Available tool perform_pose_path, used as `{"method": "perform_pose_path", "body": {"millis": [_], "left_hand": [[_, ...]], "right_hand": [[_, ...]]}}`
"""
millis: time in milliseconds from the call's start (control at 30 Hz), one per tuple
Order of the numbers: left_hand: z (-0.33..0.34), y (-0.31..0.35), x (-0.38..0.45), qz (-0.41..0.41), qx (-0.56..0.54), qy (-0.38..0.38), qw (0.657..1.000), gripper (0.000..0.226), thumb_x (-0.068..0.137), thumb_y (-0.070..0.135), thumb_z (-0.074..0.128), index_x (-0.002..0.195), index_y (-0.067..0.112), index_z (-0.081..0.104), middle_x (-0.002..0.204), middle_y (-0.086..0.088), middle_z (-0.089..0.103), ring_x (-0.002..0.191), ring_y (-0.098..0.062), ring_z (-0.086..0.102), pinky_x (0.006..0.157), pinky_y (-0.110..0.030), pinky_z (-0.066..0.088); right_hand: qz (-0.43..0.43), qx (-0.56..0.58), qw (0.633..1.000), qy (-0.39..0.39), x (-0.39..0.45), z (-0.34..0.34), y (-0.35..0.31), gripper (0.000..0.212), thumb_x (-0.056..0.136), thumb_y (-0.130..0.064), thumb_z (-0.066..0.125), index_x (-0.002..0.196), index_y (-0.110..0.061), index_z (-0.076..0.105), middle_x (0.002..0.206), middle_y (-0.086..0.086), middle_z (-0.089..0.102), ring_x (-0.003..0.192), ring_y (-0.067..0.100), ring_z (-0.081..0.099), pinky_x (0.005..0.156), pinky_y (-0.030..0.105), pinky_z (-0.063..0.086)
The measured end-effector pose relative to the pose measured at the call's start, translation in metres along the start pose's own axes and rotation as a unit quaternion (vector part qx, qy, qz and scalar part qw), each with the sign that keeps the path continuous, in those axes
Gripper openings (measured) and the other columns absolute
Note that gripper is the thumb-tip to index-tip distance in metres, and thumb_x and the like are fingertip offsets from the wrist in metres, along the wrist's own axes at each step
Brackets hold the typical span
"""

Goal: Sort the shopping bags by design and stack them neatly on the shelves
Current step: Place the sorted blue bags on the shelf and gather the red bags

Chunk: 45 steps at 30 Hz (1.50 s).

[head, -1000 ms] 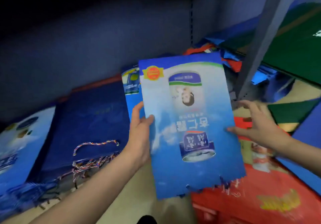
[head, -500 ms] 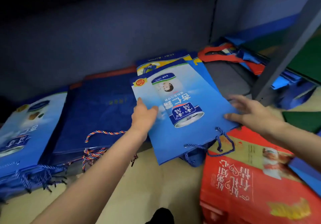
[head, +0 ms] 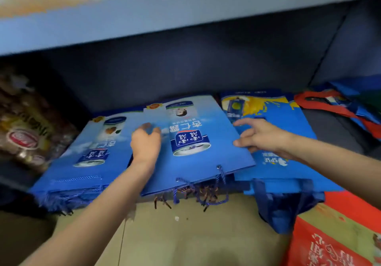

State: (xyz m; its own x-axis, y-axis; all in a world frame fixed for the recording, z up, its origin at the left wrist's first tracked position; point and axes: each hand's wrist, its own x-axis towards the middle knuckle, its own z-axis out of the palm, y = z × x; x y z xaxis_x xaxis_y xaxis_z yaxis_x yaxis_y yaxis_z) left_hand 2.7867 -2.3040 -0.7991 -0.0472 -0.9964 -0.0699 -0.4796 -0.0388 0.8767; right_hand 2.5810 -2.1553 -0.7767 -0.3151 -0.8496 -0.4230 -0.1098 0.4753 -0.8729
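A blue shopping bag printed with a white can [head: 191,142] lies flat on a pile on the bottom shelf, its rope handles hanging over the front edge. My left hand [head: 145,142] grips its left edge, thumb on top. At the bag's right edge my right hand [head: 261,135] holds on, thumb on the bag and forefinger stretched out. A stack of bags with the same can print [head: 88,148] lies just left, partly under it. What is under the held bag is hidden.
A blue and yellow bag stack [head: 274,117] lies to the right, dark blue handles [head: 284,208] hanging down. Red-strapped bags [head: 329,104] sit far right and a red bag [head: 329,245] on the floor. Brown packages [head: 22,133] stand left. The upper shelf edge [head: 185,18] overhangs.
The can-print bag went from held up in front of me down to lying flat on the shelf pile. Both hands followed it and stayed at its edges.
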Motion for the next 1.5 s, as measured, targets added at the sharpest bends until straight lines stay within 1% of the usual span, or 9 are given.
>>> {"method": "perform_pose_path", "body": {"millis": [133,233,367,500,667,867,1067,1333,1500], "left_hand": [[-0.075,-0.015,0.058,0.013,0.124,0.038,0.991,0.054,0.089,0.030,0.056,0.136,0.004,0.047,0.140,-0.020,0.046,0.130,-0.034,0.041,0.109,-0.039,0.032],[-0.111,-0.046,0.083,-0.050,0.339,-0.025,0.939,0.067,0.090,0.048,0.052,0.144,0.013,0.035,0.151,-0.018,0.030,0.140,-0.035,0.021,0.115,-0.043,0.018],[-0.093,-0.070,0.055,-0.030,0.409,-0.173,0.895,0.076,0.083,0.066,0.046,0.143,0.022,0.033,0.152,-0.011,0.027,0.142,-0.036,0.015,0.114,-0.048,0.016],[-0.060,-0.067,0.033,0.014,0.499,-0.187,0.846,0.070,0.088,0.061,0.045,0.147,0.034,0.019,0.157,-0.006,0.007,0.143,-0.039,-0.002,0.110,-0.060,0.007],[-0.072,-0.059,0.040,-0.002,0.474,-0.212,0.855,0.060,0.092,0.034,0.054,0.145,0.034,0.026,0.154,-0.001,0.022,0.142,-0.032,0.014,0.110,-0.061,0.015],[0.004,-0.011,-0.002,0.230,0.327,-0.236,0.886,0.051,0.088,0.015,0.057,0.137,0.015,0.044,0.143,-0.011,0.041,0.131,-0.032,0.037,0.108,-0.038,0.030],[0.137,0.050,-0.092,0.333,0.265,-0.384,0.820,0.045,0.091,0.013,0.052,0.135,0.014,0.044,0.138,-0.009,0.044,0.123,-0.028,0.046,0.103,-0.038,0.036],[0.254,0.050,-0.213,0.393,0.299,-0.485,0.722,0.039,0.089,0.014,0.052,0.128,0.013,0.053,0.133,-0.011,0.052,0.123,-0.029,0.047,0.102,-0.036,0.037],[0.308,0.044,-0.284,0.439,0.328,-0.536,0.642,0.042,0.090,0.016,0.051,0.131,0.015,0.049,0.137,-0.008,0.047,0.127,-0.028,0.043,0.104,-0.037,0.035]], "right_hand": [[-0.048,0.055,0.997,-0.041,0.041,0.079,-0.037,0.050,0.088,0.004,0.059,0.134,-0.005,0.042,0.093,0.015,0.060,0.068,0.015,0.057,0.056,0.019,0.051],[-0.048,0.057,0.989,-0.127,0.058,0.144,-0.045,0.046,0.092,0.000,0.053,0.136,-0.005,0.040,0.109,0.018,0.057,0.084,0.021,0.057,0.064,0.021,0.051],[-0.006,0.020,0.989,-0.149,0.067,0.174,-0.033,0.031,0.094,0.001,0.050,0.125,0.001,0.050,0.099,0.014,0.056,0.073,0.018,0.057,0.067,0.023,0.053],[-0.016,0.012,0.994,-0.111,0.065,0.140,-0.026,0.018,0.094,0.006,0.043,0.103,-0.003,0.056,0.081,0.011,0.060,0.067,0.017,0.060,0.061,0.020,0.054],[0.014,-0.030,0.998,-0.057,0.059,0.063,-0.009,0.016,0.095,0.001,0.043,0.101,-0.007,0.056,0.088,0.013,0.065,0.071,0.017,0.063,0.062,0.020,0.055],[0.047,-0.072,0.996,0.027,0.027,-0.028,0.015,0.013,0.092,0.000,0.049,0.095,-0.012,0.055,0.082,0.007,0.065,0.066,0.016,0.062,0.058,0.019,0.053],[0.112,-0.079,0.987,0.085,-0.062,-0.119,0.081,0.014,0.093,0.001,0.047,0.096,-0.011,0.055,0.079,0.006,0.065,0.052,0.007,0.062,0.054,0.017,0.051],[0.263,-0.050,0.952,0.146,-0.199,-0.184,0.205,0.013,0.092,-0.001,0.050,0.100,-0.009,0.057,0.087,0.008,0.065,0.074,0.020,0.061,0.066,0.024,0.051],[0.324,0.032,0.908,0.264,-0.267,-0.197,0.286,0.015,0.091,-0.004,0.056,0.105,-0.008,0.056,0.094,0.012,0.060,0.077,0.023,0.058,0.067,0.027,0.050]]}}
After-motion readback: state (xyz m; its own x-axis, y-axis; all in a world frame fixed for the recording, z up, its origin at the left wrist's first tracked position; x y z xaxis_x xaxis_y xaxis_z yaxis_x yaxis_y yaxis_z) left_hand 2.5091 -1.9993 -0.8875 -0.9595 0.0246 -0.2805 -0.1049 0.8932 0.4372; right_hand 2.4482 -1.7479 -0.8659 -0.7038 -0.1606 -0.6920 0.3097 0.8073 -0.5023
